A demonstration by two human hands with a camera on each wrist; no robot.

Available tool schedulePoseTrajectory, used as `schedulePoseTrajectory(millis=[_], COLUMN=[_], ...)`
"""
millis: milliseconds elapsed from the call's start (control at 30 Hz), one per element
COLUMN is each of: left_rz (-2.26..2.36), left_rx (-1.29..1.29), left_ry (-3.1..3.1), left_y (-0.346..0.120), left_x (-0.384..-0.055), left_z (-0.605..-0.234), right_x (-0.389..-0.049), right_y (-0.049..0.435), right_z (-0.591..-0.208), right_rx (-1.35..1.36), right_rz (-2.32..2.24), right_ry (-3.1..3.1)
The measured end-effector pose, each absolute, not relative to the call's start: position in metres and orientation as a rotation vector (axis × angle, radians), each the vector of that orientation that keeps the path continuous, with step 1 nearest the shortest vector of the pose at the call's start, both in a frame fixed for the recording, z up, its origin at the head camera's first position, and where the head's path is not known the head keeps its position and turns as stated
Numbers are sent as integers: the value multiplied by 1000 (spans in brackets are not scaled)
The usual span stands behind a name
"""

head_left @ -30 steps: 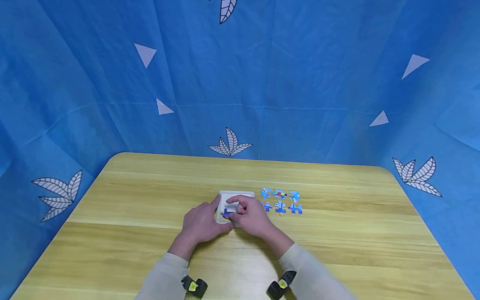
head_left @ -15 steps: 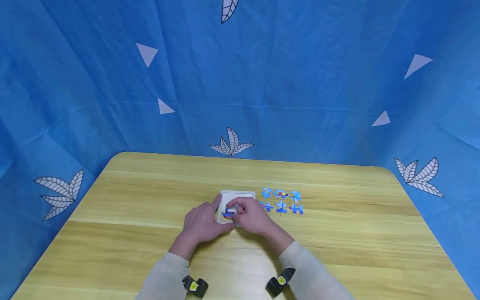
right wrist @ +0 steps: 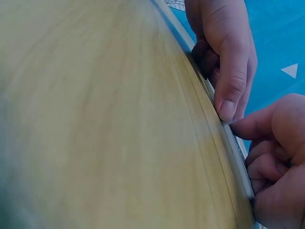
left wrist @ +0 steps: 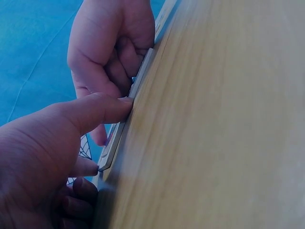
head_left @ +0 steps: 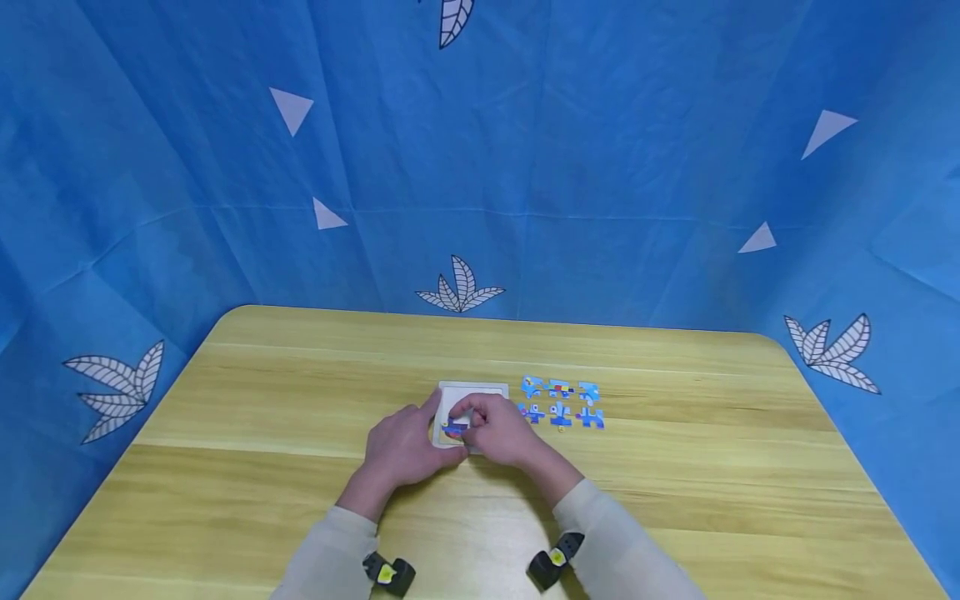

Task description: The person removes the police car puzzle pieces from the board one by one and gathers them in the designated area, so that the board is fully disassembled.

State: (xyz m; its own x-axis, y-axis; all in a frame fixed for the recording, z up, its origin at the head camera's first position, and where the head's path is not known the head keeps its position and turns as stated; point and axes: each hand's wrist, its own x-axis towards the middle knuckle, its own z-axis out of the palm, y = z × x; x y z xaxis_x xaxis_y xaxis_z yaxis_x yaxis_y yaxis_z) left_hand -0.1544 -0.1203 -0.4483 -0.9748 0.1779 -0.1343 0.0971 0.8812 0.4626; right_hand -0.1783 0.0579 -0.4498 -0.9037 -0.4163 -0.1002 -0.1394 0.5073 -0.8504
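Note:
A small, shallow white puzzle tray (head_left: 480, 386) lies on the table before me. My left hand (head_left: 405, 446) grips its left side, thumb at the front edge and fingers along the left; the left wrist view shows that thumb against the tray's thin edge (left wrist: 112, 149). Over the tray is my right hand (head_left: 504, 429), bent index finger and thumb around a blue and red jigsaw piece (head_left: 453, 430) in the front left corner. Its other fingers are curled in. The hand partly covers the piece, and neither wrist view shows it clearly.
Several loose blue jigsaw pieces (head_left: 559, 389) lie in two rows just right of the tray, close to my right hand. The wooden table (head_left: 675, 467) extends to both sides. A blue patterned cloth (head_left: 600, 167) hangs behind its far edge.
The right index fingertip has drawn slightly down and left, closer to the thumb, over the jigsaw piece. The left hand and the tray stay in place.

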Motion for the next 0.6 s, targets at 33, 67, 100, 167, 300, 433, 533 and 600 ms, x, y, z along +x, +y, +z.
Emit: schedulePoseTrajectory(millis=[33,67,100,167,300,433,533,600], left_rz=[697,698,702,702,700,678,663,664], left_rx=[212,212,212,213,211,221,229,233], left_ry=[2878,2877,2878,2879,2878,2884,2888,2887], left_y=[-120,-120,-120,-120,-120,-121,-121,-120], left_x=[-154,-154,-154,-154,-154,-154,-154,-154], left_z=[-448,-448,-448,-447,-445,-445,-445,-446], right_x=[-178,-178,-178,-178,-178,-179,-180,-180], right_y=[58,58,58,59,59,60,60,60], right_z=[-450,-450,-450,-450,-450,-449,-449,-449], right_rx=[-470,-472,-472,-479,-495,-530,-541,-536], right_rz=[-1359,-1369,-1376,-1390,-1384,-1352,-1339,-1340], right_ry=[2456,2449,2443,2434,2438,2453,2444,2433])
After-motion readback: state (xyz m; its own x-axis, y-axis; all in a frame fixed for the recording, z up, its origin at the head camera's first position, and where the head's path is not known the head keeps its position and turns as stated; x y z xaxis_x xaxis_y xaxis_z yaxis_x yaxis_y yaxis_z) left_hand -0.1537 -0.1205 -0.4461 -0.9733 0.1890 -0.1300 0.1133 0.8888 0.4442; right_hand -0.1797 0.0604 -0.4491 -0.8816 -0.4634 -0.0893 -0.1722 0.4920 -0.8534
